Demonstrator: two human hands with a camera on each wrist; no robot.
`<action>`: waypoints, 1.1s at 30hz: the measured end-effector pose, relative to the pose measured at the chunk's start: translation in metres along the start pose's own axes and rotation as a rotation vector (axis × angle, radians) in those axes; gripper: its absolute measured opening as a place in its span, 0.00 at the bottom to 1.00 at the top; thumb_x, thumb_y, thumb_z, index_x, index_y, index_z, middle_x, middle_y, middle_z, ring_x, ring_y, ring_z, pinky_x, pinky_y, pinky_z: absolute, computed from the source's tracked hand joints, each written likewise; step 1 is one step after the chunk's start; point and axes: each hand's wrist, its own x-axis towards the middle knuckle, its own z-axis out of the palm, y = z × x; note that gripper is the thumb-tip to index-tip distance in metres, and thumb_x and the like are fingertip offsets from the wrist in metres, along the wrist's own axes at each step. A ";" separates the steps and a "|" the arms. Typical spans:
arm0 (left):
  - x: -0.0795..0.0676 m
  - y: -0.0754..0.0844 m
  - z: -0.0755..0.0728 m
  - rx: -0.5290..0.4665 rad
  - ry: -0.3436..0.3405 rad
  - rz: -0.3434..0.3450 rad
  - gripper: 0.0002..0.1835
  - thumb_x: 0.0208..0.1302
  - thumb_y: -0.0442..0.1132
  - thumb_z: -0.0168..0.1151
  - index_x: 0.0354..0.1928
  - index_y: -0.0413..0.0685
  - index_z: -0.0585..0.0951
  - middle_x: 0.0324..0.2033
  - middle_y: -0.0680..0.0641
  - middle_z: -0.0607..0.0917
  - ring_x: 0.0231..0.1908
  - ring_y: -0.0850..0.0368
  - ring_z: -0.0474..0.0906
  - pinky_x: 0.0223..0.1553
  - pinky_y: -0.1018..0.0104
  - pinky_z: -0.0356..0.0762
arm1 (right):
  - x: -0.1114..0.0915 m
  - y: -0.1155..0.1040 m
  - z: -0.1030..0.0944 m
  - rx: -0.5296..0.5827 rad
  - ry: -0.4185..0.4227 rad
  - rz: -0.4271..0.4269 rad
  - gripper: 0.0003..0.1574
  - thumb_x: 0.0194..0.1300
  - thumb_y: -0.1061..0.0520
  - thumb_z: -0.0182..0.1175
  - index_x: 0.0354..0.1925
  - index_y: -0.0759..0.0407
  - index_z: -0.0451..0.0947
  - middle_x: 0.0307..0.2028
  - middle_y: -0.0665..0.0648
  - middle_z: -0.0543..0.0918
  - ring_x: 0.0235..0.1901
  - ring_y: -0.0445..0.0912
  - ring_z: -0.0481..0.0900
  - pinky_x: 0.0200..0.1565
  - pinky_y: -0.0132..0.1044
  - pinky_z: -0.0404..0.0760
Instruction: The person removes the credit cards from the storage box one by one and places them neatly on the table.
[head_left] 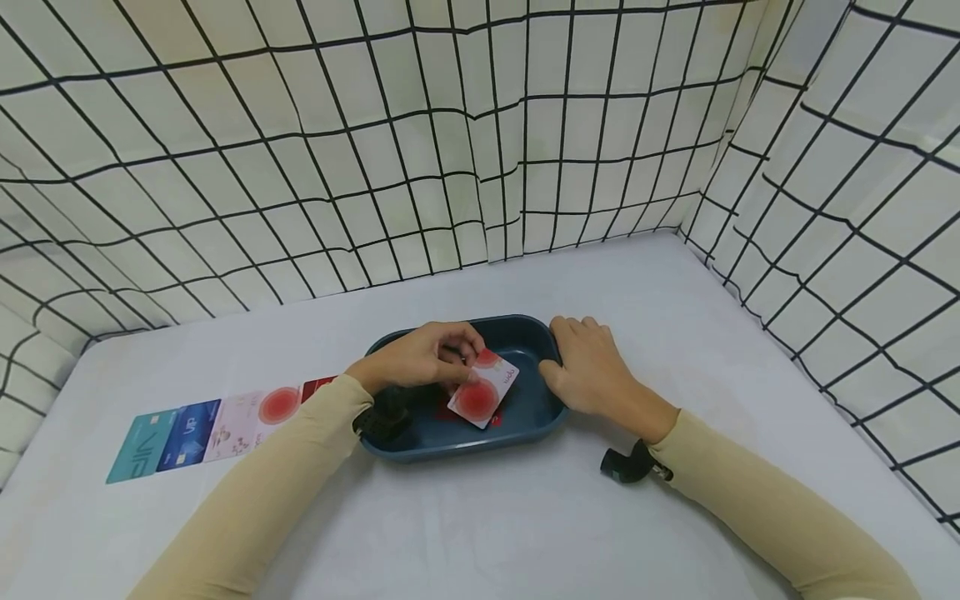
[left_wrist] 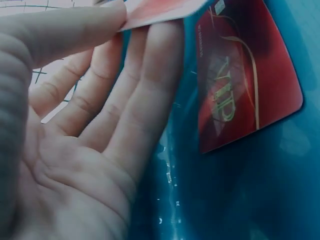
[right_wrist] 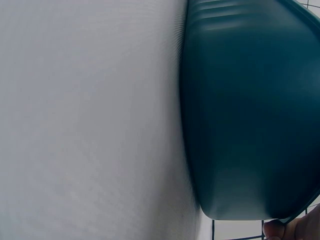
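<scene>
My left hand (head_left: 427, 354) pinches a white-and-pink card with red circles (head_left: 486, 390) between thumb and fingers. It holds the card over a dark blue-green tray (head_left: 420, 454). Inside the tray, under that card, lies a red card with gold lettering (left_wrist: 235, 85), seen best in the left wrist view. My right hand (head_left: 592, 367) grips the tray's right end, thumb over the rim and fingers at the far corner. In the right wrist view the outside wall of the tray (right_wrist: 245, 115) fills the right half, with a few fingertips at the lower corner.
Left of the tray, cards lie in a row on the white table (head_left: 510, 533): a teal card (head_left: 142, 446), a blue card (head_left: 189, 433), a pink card with a red circle (head_left: 247, 421) and a dark red card (head_left: 315, 385), partly behind my left sleeve. Black netting (head_left: 465, 112) borders the table.
</scene>
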 end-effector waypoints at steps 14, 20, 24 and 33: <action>-0.001 0.005 0.003 0.004 0.044 -0.018 0.19 0.67 0.35 0.69 0.57 0.42 0.76 0.42 0.44 0.81 0.34 0.55 0.83 0.38 0.63 0.89 | -0.001 0.000 0.001 -0.015 0.002 0.001 0.18 0.64 0.50 0.53 0.47 0.60 0.75 0.40 0.59 0.82 0.37 0.53 0.69 0.40 0.42 0.64; -0.004 0.008 0.003 0.003 0.072 -0.035 0.19 0.67 0.34 0.68 0.57 0.41 0.75 0.42 0.43 0.80 0.35 0.55 0.84 0.40 0.60 0.90 | 0.000 0.000 0.001 -0.018 -0.001 0.005 0.19 0.64 0.50 0.53 0.48 0.60 0.75 0.40 0.59 0.82 0.38 0.53 0.69 0.40 0.42 0.64; -0.005 0.010 0.003 -0.016 0.093 -0.057 0.19 0.67 0.34 0.69 0.57 0.42 0.75 0.42 0.43 0.81 0.36 0.53 0.84 0.40 0.58 0.91 | 0.000 -0.001 0.001 -0.019 0.000 -0.001 0.20 0.64 0.50 0.52 0.48 0.60 0.75 0.41 0.59 0.83 0.38 0.53 0.69 0.40 0.41 0.64; -0.011 0.017 0.003 -0.022 0.131 -0.086 0.19 0.66 0.36 0.69 0.56 0.42 0.75 0.43 0.42 0.81 0.38 0.53 0.84 0.39 0.56 0.91 | -0.001 -0.001 0.001 -0.012 0.008 0.004 0.21 0.64 0.50 0.53 0.49 0.61 0.75 0.42 0.59 0.83 0.38 0.52 0.69 0.40 0.41 0.64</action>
